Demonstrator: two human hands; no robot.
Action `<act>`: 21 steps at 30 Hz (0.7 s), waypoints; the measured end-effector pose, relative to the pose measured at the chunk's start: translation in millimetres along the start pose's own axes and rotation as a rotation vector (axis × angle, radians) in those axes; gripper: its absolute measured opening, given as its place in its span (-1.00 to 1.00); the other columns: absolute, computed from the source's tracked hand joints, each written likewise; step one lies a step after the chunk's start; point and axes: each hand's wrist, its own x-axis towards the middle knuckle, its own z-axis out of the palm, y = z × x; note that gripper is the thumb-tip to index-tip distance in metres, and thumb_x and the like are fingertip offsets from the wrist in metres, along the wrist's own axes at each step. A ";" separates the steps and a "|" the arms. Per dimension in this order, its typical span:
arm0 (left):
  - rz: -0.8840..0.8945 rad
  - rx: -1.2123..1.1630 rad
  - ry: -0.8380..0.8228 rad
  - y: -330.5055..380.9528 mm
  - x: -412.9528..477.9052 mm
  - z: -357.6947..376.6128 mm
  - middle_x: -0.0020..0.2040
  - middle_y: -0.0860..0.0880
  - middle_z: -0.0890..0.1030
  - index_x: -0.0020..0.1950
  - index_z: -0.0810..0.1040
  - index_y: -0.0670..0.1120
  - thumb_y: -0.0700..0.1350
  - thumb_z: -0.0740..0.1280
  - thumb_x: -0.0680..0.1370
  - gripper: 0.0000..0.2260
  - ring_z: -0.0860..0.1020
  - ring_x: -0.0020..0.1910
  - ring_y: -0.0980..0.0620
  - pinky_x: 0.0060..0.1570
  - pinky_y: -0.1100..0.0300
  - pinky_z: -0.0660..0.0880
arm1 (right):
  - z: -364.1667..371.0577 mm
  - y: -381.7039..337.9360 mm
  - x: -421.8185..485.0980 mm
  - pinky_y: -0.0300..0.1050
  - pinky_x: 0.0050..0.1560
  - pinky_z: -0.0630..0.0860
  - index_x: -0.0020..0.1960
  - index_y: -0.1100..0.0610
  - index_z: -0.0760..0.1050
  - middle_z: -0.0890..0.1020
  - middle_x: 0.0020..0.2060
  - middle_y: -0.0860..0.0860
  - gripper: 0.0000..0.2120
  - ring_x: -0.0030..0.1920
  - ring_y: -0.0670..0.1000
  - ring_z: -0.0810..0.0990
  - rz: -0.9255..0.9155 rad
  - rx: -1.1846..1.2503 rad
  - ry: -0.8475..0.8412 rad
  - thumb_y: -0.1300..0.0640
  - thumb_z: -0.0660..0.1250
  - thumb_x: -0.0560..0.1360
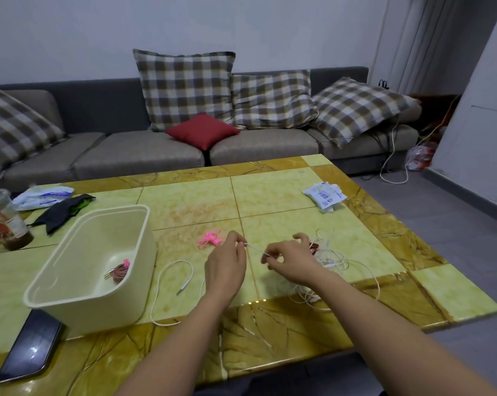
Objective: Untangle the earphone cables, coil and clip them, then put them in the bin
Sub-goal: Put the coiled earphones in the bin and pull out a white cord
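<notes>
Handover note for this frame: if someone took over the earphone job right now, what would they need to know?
Left hand and right hand each pinch the white cable, with a short stretch taut between them.
The white tangle lies by the right hand. A white plug end loops beside the bin. Pink clips lie on the table.
Done: one brown coil, clipped pink, is in the bin.
Left: untangle the white cables, coil, clip, bin.
</notes>
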 end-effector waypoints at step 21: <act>0.003 0.123 -0.520 6.7 -5.5 33.1 0.23 -0.17 0.46 0.32 0.36 -0.18 -0.16 0.12 0.64 -0.73 0.47 0.16 -0.15 0.05 0.10 0.38 | 18.2 -10.0 -6.7 -0.02 0.30 0.12 -0.01 -0.02 0.56 0.53 -0.07 -0.04 -0.81 0.05 0.02 0.46 -0.114 -0.139 0.036 0.15 0.18 0.58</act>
